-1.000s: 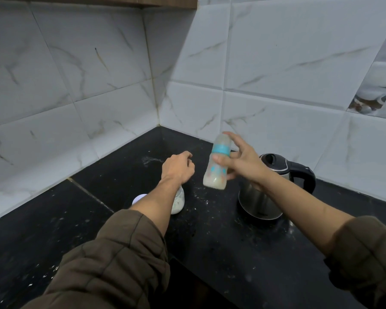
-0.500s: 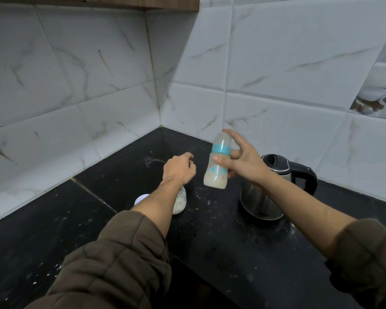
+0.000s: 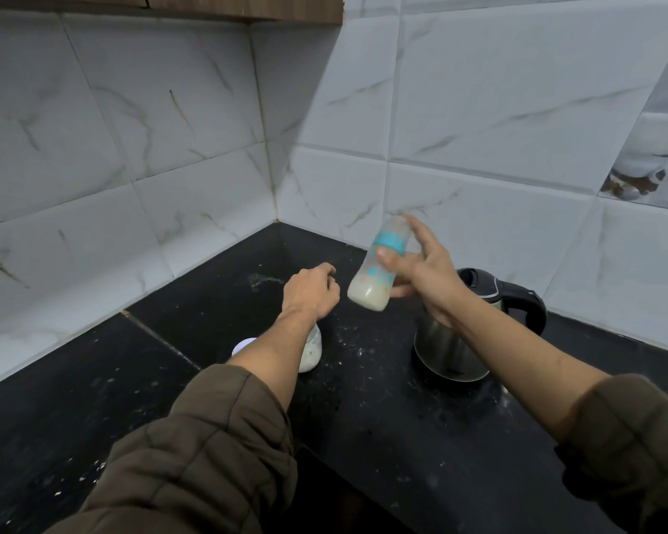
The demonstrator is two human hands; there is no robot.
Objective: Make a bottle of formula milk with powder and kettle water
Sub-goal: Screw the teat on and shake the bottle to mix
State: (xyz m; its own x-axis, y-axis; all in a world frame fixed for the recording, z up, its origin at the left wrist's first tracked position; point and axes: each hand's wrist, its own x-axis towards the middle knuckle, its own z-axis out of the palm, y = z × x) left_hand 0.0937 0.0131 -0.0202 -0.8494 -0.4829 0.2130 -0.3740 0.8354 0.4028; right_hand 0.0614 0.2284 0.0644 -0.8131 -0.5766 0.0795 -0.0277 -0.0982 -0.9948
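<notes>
Black desk (image 3: 402, 437), steel kettle (image 3: 452, 348) standing on it. Above the kettle, right hand (image 3: 429, 271), fingers pinched round a tilted bottle (image 3: 375, 279) of milky formula, clear of the desk. Left of the kettle, left hand (image 3: 309, 291), fingers curled, nothing seen in them. Beneath that forearm, powder jar (image 3: 312, 350) and white lid (image 3: 243, 344).
</notes>
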